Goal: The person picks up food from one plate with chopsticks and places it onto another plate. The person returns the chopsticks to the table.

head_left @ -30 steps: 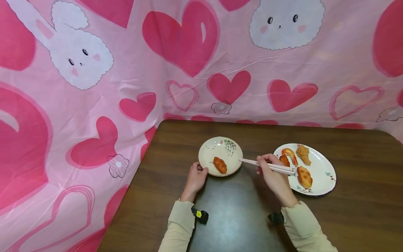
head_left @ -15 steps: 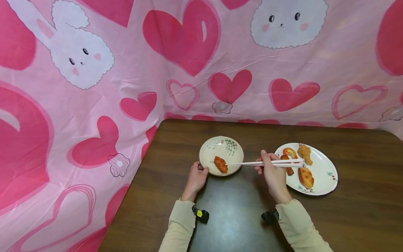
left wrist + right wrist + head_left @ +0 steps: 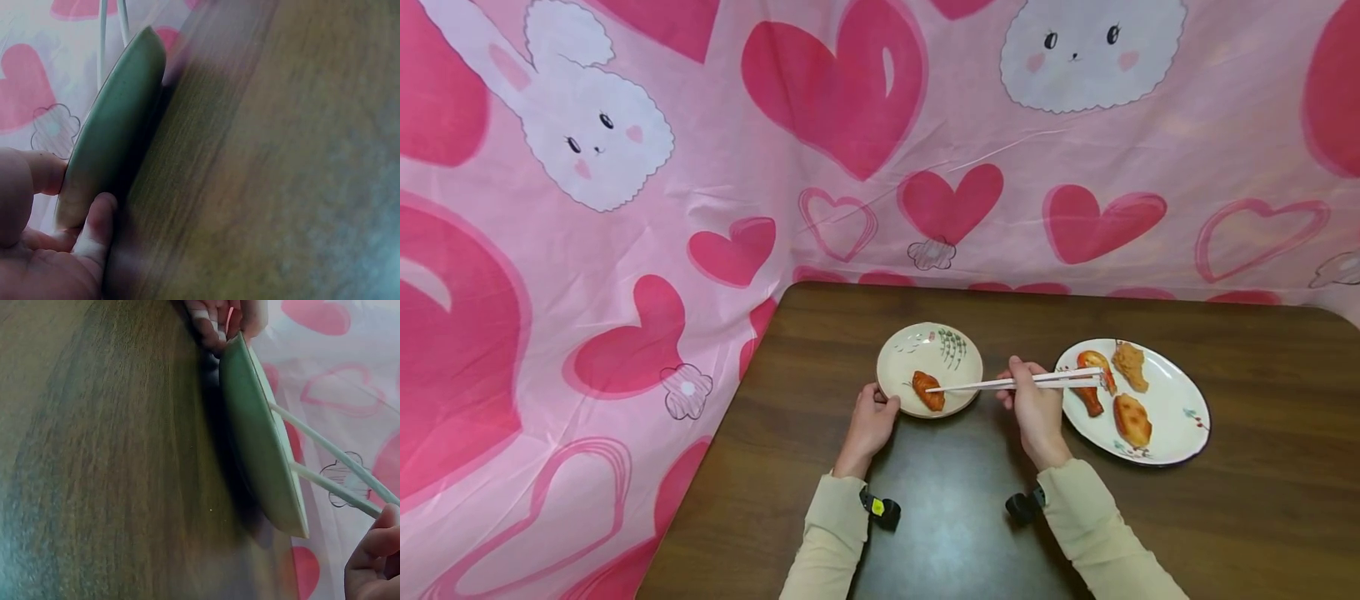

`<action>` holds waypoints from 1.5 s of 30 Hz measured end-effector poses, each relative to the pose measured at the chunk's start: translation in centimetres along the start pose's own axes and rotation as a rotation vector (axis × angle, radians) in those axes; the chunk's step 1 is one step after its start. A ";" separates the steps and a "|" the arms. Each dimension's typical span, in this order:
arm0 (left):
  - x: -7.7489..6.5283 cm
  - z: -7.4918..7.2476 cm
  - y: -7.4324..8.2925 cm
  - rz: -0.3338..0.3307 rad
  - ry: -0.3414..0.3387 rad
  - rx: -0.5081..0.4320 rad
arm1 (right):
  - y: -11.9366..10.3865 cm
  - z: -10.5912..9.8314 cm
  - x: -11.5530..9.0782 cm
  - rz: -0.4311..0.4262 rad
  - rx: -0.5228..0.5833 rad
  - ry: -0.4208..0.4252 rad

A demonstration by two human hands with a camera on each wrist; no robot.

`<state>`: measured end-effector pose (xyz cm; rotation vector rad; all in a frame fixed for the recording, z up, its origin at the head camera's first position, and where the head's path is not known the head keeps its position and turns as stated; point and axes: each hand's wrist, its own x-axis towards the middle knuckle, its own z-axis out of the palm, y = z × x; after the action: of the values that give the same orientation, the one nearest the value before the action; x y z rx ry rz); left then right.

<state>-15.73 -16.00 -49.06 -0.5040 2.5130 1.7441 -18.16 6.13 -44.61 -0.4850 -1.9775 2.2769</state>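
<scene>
A small round plate (image 3: 917, 354) with green leaf decoration stands on the table. At its near left rim, my left hand (image 3: 870, 429) grips the edge between thumb and fingers; the left wrist view shows the thumb (image 3: 97, 228) low against the plate's outer side. On the plate lies a glazed brown chicken wing (image 3: 928, 392). My right hand (image 3: 1036, 414) holds a pair of white chopsticks (image 3: 981, 386), which reach leftward to the wing. In the right wrist view the chopsticks (image 3: 337, 456) are spread apart, and the plate rim hides their tips.
To the right, a white oval plate (image 3: 1176, 408) carries a drumstick (image 3: 1088, 402), a shrimp (image 3: 1096, 364), a fried chicken piece (image 3: 1130, 367) and a golden-brown oval piece of food (image 3: 1132, 421). A pink heart-print cloth (image 3: 850, 100) hangs behind the brown table (image 3: 1262, 500).
My right hand has moved left from the oval plate, uncovering the drumstick. The chopstick tips have gone from the small plate's right rim to the wing. The left hand has stayed on the rim.
</scene>
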 end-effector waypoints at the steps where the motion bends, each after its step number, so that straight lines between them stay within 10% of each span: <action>1: 0.0 0.0 0.0 -0.005 -0.001 0.001 | 0.1 0.0 0.1 0.003 0.003 -0.003; 14: 0.0 0.0 0.1 -0.016 0.001 0.012 | -0.5 1.1 1.0 -0.074 -0.166 -0.167; 27: 0.0 0.0 0.2 -0.017 -0.006 0.007 | -2.0 2.6 -0.6 -0.603 -0.432 -0.464; 45: 0.0 -0.2 0.3 -0.025 -0.009 -0.002 | -1.9 4.1 0.6 -0.427 -0.409 -0.438</action>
<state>-15.79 -16.09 -48.74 -0.5241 2.4878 1.7362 -20.22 2.75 -42.40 0.4254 -2.4569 1.8248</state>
